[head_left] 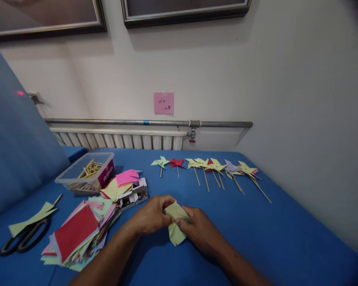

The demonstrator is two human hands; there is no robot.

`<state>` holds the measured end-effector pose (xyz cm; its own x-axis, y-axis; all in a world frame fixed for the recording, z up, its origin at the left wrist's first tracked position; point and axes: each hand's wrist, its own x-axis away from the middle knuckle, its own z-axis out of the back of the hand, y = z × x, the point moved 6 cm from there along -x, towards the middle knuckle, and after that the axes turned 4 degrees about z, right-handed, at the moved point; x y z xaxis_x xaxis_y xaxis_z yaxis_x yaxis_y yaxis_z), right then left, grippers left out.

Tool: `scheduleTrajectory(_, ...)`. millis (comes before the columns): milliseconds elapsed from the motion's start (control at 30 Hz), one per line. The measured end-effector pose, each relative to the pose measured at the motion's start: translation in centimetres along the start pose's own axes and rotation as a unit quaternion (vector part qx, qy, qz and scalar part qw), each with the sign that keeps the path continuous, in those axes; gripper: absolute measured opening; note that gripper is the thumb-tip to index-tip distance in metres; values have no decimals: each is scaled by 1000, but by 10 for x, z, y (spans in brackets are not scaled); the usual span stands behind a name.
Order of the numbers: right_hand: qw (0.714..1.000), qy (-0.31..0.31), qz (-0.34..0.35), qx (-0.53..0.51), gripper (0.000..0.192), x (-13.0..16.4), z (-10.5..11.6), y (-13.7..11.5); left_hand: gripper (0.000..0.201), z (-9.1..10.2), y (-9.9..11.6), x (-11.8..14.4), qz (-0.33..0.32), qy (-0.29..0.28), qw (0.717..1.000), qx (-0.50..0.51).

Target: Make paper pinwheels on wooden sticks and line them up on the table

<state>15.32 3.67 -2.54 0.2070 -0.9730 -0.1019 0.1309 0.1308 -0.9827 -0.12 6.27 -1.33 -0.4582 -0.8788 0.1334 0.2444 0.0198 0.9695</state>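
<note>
You hold one piece of pale yellow, cut and partly folded paper (176, 234) between your two hands, above the near part of the blue-covered table (256, 238). Your left hand (152, 214) pinches its upper left side with thumb and bent fingers. Your right hand (201, 228) grips its right side, the thumb lying on the paper near its middle. A pointed part of the paper hangs below your thumbs.

Just to the left of your left hand sits a small white cardboard box (141, 186), open, with small shiny metal pieces (141, 196) inside. Beside it lie a bright pink cut sheet (127, 176) and a pale yellow cut sheet (115, 191). Nearer you is a loose stack of coloured paper with a red sheet (76, 230) on top. Farther left, pale green paper strips (32, 219) lie across black-handled scissors (34, 238).

Behind the stack stands a clear plastic tub (66, 178) holding thin wooden sticks (91, 170). Across the far side of the table, well apart from your hands, paper pinwheels on sticks lie in a row, from a pale green pinwheel (160, 162) and a red pinwheel (176, 163) to several yellow ones and a lavender pinwheel (231, 167) toward the right.
</note>
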Motion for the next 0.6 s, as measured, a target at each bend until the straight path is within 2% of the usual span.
scheduleTrajectory(100,998,-57,-5,33,10,-2,-6,3,23,0,-2,-1,5,3,1000,-6)
scheduleTrajectory(167,999,-41,-12,26,13,-6,-2,6,20,1,-1,-2,7,11,1000,15)
scheduleTrajectory(233,1000,-5,-16,-14,25,-10,3,8,22,3,0,-4,7,29,997,66)
scheduleTrajectory(367,984,46,-23,-173,57,-14,7,11,35,7,-1,-10,-1,66,976,206)
scheduleTrajectory(467,968,41,-17,-248,60,-12,0,9,43,10,-6,-14,-16,107,952,286)
scheduleTrajectory(600,971,22,21,-236,67,-10,-15,14,46,9,-16,-17,-13,161,927,338)
